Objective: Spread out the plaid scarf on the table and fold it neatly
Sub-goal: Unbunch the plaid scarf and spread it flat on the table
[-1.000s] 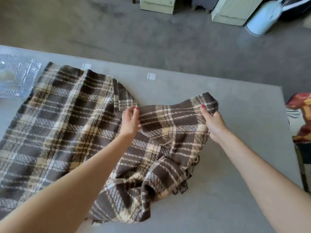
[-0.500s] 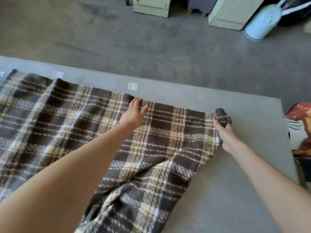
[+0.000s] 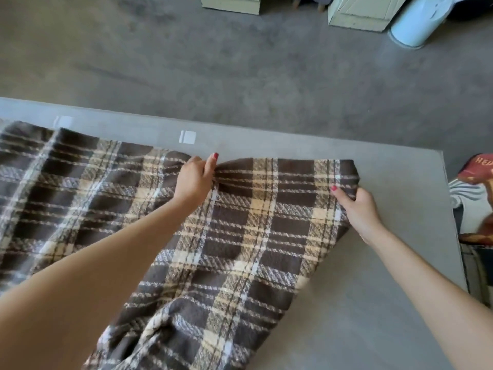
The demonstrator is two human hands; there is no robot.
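Note:
A brown, cream and white plaid scarf (image 3: 261, 236) lies across the grey table (image 3: 394, 263), reaching from the left edge of the view to right of the middle. Its far edge runs roughly parallel to the table's far edge. My left hand (image 3: 193, 180) pinches a bunched bit of that far edge near the middle. My right hand (image 3: 357, 206) grips the scarf's far right corner, fingers curled around the cloth. The near part of the scarf is rumpled in front of me and partly hidden under my left forearm.
Two pale tape marks (image 3: 188, 136) sit near the table's far edge. Beyond the table is grey carpet, with pale green cabinets (image 3: 360, 12) and a white bin (image 3: 416, 22) at the back. A red patterned object (image 3: 477, 177) lies off the table's right edge.
Both hands pulled the crumpled right part of the scarf away from me and out to the right. That part now lies much flatter, its far edge nearer the table's far edge.

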